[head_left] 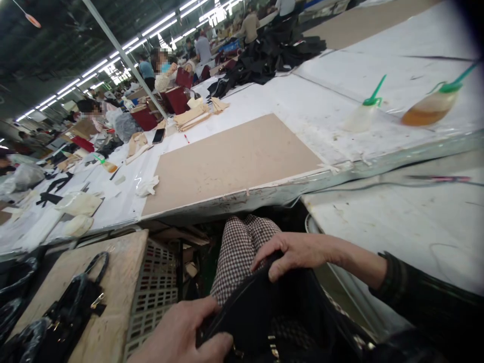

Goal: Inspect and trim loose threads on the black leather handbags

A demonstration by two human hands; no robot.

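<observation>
A black handbag with gold-coloured metal fittings rests over my lap, its mouth spread toward me. My left hand grips the near left edge of the opening, thumb on one side and fingers on the other. On the far rim, my right hand is closed, the fabric pinched between thumb and fingers. Checked trousers show beyond the bag. The bag's lower part runs out of the picture.
A brown board lies on the white worktable ahead. Green-tipped bottles, one pale and one amber, stand at right. Black bags lie on a board at left, beside a plastic crate. Several people work farther back.
</observation>
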